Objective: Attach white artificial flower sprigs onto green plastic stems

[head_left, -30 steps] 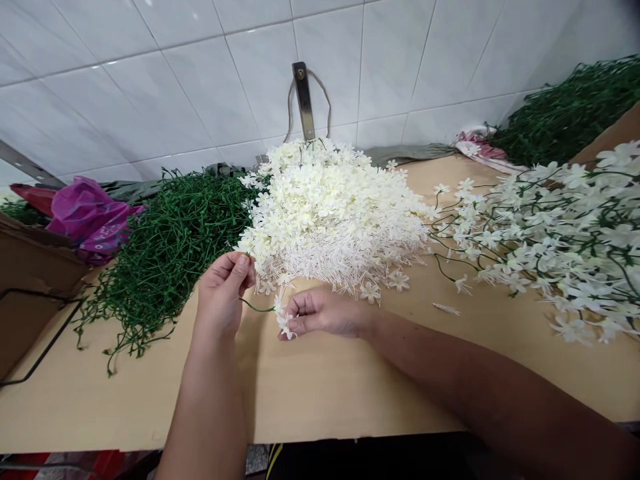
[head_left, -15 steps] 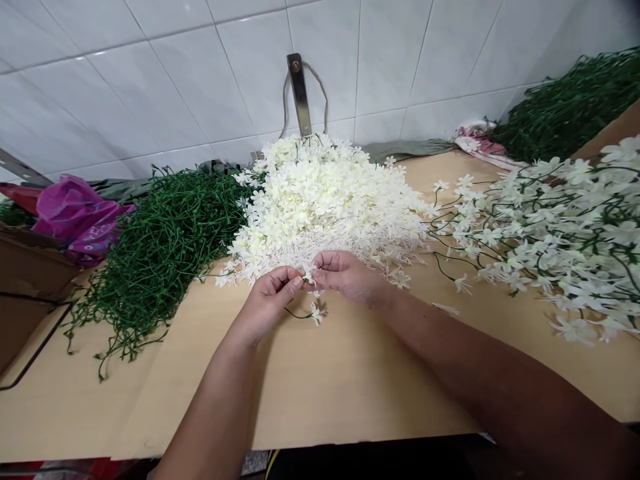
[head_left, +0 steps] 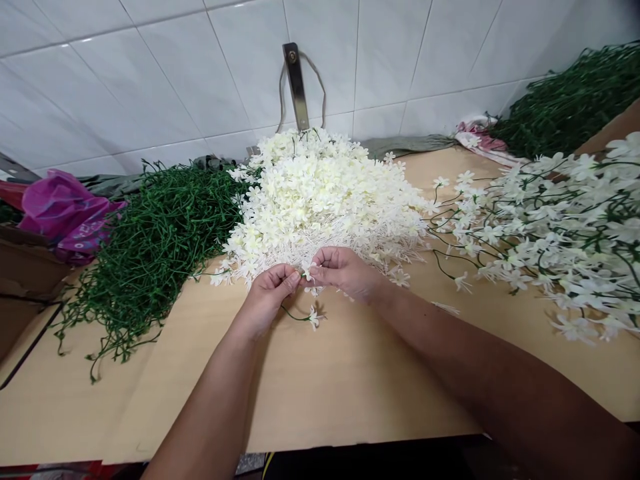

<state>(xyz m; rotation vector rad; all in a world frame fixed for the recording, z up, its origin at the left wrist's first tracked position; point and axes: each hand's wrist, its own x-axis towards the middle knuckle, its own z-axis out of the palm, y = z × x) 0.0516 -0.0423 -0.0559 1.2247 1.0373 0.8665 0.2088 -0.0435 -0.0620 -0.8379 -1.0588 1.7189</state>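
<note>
My left hand pinches a thin green stem; the stem curls down to a small white flower fixed on its end. My right hand pinches another small white flower against the stem's tip, fingertips of both hands meeting. Both hands hover at the front edge of a big heap of loose white plastic flowers on the wooden table.
A pile of bare green stems lies to the left. Finished stems with white flowers spread over the right, more green stems behind them. A purple bag and a cardboard box sit far left. The tiled wall backs the table.
A second ago my hands were apart and lower. They moved up to the heap; my right hand took a flower and brought it to the stem tip. Little has changed in the last half second.
</note>
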